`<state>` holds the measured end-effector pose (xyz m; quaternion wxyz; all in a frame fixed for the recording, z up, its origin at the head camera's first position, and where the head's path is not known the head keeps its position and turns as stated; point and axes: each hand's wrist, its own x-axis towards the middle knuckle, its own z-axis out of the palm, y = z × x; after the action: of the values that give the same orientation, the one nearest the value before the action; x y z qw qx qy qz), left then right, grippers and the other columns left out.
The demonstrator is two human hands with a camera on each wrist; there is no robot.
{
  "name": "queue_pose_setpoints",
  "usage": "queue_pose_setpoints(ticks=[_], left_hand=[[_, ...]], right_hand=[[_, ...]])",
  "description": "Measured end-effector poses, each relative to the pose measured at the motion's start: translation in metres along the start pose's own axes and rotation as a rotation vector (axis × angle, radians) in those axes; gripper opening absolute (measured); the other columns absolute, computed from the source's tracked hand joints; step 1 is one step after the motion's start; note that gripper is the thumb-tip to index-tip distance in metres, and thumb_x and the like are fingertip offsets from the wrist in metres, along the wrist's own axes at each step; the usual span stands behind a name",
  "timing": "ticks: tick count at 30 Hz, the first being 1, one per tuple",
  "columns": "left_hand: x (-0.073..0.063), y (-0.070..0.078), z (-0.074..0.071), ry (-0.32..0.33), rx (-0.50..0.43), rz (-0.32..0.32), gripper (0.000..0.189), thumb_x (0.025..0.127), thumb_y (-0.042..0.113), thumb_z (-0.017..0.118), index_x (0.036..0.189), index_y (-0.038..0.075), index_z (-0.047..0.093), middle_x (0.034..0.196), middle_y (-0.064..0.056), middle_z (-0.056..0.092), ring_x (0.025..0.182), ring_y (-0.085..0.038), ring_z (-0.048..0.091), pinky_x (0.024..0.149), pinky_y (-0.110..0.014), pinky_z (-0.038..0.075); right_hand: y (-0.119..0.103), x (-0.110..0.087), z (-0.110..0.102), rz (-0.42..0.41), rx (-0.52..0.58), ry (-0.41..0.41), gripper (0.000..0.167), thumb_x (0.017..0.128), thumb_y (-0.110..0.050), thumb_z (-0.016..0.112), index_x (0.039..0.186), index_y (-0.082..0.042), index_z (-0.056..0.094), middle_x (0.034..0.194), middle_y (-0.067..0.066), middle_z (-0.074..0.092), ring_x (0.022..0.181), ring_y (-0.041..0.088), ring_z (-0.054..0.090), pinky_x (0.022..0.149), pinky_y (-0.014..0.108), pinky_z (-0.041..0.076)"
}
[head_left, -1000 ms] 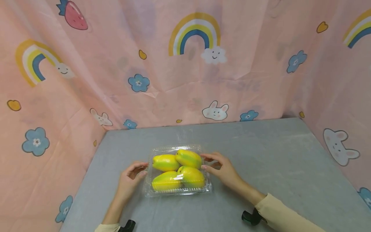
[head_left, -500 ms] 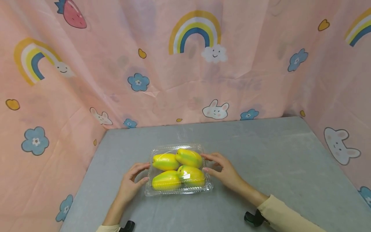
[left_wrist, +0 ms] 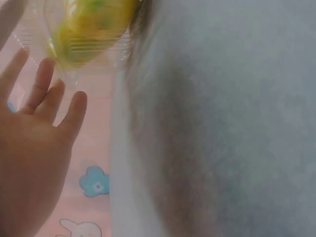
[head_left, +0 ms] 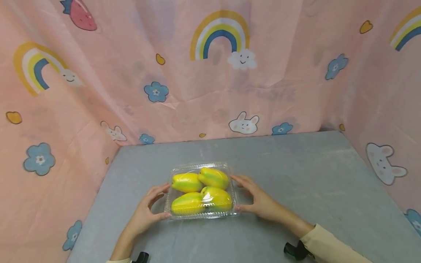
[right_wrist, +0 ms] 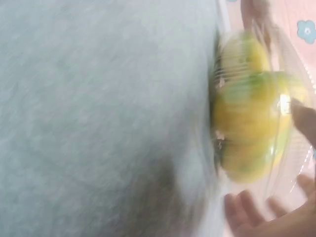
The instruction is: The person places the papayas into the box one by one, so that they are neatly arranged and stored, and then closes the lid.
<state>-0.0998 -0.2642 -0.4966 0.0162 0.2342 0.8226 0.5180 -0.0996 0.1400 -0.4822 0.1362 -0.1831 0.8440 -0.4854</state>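
On the grey tabletop sits a clear plastic clamshell box (head_left: 213, 216), its lid down over several yellow-green mangoes (head_left: 188, 204). My left hand (head_left: 147, 212) is at the box's left side, thumb at the near corner and fingers farther back. Along the right side, my right hand (head_left: 260, 201) has its thumb and fingers spread in the same way. Fingertips of both hands lie at the box's edges; firm contact is hard to tell. The left wrist view shows spread fingers (left_wrist: 75, 116) beside the box. The right wrist view is blurred, with the mangoes (right_wrist: 252, 113) seen through the plastic.
The grey tabletop (head_left: 312, 175) extends around the box on all sides. A pink printed curtain (head_left: 184, 109) closes off the back and both sides. Dark straps with black devices (head_left: 296, 250) sit at the wrists.
Both thumbs have slid toward the box's near corners, and each hand has spread wider along its side. The box has stayed in nearly the same place.
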Motion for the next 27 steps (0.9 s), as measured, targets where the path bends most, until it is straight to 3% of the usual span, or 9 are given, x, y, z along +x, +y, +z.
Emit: queue_pose_setpoints(ticks=[3,7,10,15,20,27], left_hand=[[-0.001,0.001,0.000,-0.022,-0.013,-0.030,0.085,0.075,0.008,0.085,0.148,0.013,0.043,0.144,-0.009,0.047,0.130,0.001,0.046,0.111,-0.020,0.041],[-0.003,0.003,0.001,-0.040,-0.066,-0.093,0.085,0.077,0.011,0.084,0.149,0.015,0.039,0.150,-0.011,0.043,0.133,-0.004,0.046,0.110,-0.027,0.045],[-0.005,0.005,0.001,-0.036,-0.065,-0.170,0.085,0.077,0.015,0.084,0.148,0.021,0.038,0.149,-0.009,0.041,0.125,-0.008,0.051,0.106,-0.028,0.048],[-0.009,0.004,-0.002,-0.047,-0.054,-0.259,0.082,0.079,0.018,0.083,0.149,0.021,0.040,0.130,-0.012,0.046,0.099,-0.009,0.056,0.090,-0.024,0.053],[-0.008,-0.001,-0.003,-0.117,-0.168,-0.278,0.075,0.089,0.013,0.073,0.153,0.014,0.034,0.108,-0.014,0.058,0.085,-0.008,0.061,0.076,-0.027,0.056],[0.000,-0.007,-0.005,-0.205,-0.390,-0.263,0.077,0.094,0.006,0.064,0.157,0.005,0.019,0.089,0.001,0.066,0.080,-0.011,0.070,0.079,-0.039,0.061]], right_hand=[[-0.002,-0.001,0.002,0.067,0.034,-0.019,0.099,0.077,-0.034,0.084,0.156,-0.030,0.026,0.153,0.013,0.038,0.124,0.034,0.056,0.099,0.047,0.053],[-0.005,-0.001,0.002,0.148,0.143,-0.083,0.101,0.079,-0.028,0.083,0.158,-0.027,0.020,0.109,0.013,0.066,0.087,0.021,0.065,0.073,0.028,0.056],[-0.007,-0.001,0.002,0.154,0.229,-0.129,0.102,0.082,-0.022,0.081,0.159,-0.024,0.015,0.085,0.014,0.071,0.072,0.019,0.064,0.066,0.029,0.056],[-0.008,-0.002,0.004,0.140,0.324,-0.162,0.102,0.084,-0.016,0.078,0.160,-0.020,0.010,0.083,0.020,0.073,0.073,0.024,0.071,0.070,0.037,0.061],[-0.008,0.000,0.004,0.146,0.376,-0.159,0.102,0.085,-0.012,0.077,0.160,-0.020,0.008,0.083,0.020,0.074,0.073,0.024,0.071,0.071,0.039,0.061],[-0.006,0.007,0.006,0.193,0.399,-0.130,0.102,0.085,-0.011,0.077,0.160,-0.021,0.009,0.076,0.011,0.072,0.069,0.021,0.068,0.071,0.037,0.061]])
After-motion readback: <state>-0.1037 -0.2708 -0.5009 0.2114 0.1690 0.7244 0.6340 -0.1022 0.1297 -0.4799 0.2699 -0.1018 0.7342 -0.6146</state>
